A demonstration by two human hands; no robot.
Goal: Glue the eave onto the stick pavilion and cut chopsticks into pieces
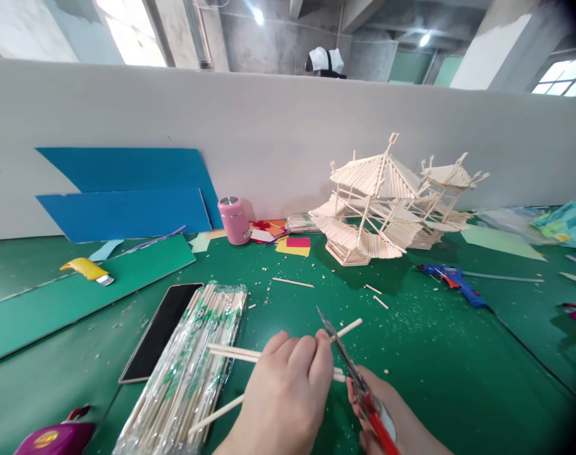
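Note:
My left hand (290,385) is closed around a few thin wooden chopsticks (234,352). Their ends stick out on both sides of the fist, and one stick angles down toward the lower left. My right hand (387,401) grips red-handled scissors (364,385) with metal blades pointing up and left. One chopstick end (352,328) passes by the blades, just beyond my left fingers; whether the blades touch it I cannot tell. Left of my left hand lies a clear plastic pack of chopsticks (188,373), partly over a black phone (160,335).
A wooden-stick pavilion model (364,215) stands at the back right, near a blue glue gun (451,278) with a cable. Further left are a pink flask (234,220), blue boards (127,212), a yellow cutter (86,270) and a purple tape measure (55,439). Stick offcuts (292,282) lie scattered.

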